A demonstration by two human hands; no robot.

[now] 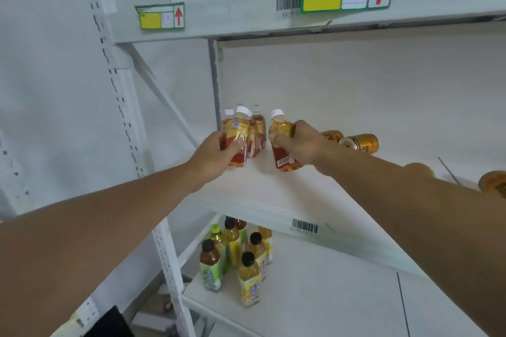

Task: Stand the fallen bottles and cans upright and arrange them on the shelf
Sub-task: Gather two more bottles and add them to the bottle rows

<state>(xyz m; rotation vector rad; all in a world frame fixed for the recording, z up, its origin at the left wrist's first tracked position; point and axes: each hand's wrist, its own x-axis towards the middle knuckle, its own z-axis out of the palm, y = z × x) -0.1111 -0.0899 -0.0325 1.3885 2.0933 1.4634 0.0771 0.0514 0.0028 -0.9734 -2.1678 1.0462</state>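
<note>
My left hand [217,154] grips an amber white-capped bottle with a red label [238,135], held upright at the left end of the middle shelf [315,194]. Behind it stand several like bottles [258,128] in the back corner. My right hand [299,143] grips a second such bottle [282,141], tilted slightly left, its base near the shelf board. Behind my right wrist two gold cans lie on their sides, one nearer [359,142] and one partly hidden [332,135]. Another gold can [494,183] shows at the right edge.
On the lower shelf [342,295] stand several black- and green-capped tea bottles with yellow and green labels [238,254]. The upper shelf's front rail [232,13] carries price tags with red arrows. A white perforated upright [128,123] rises at the left.
</note>
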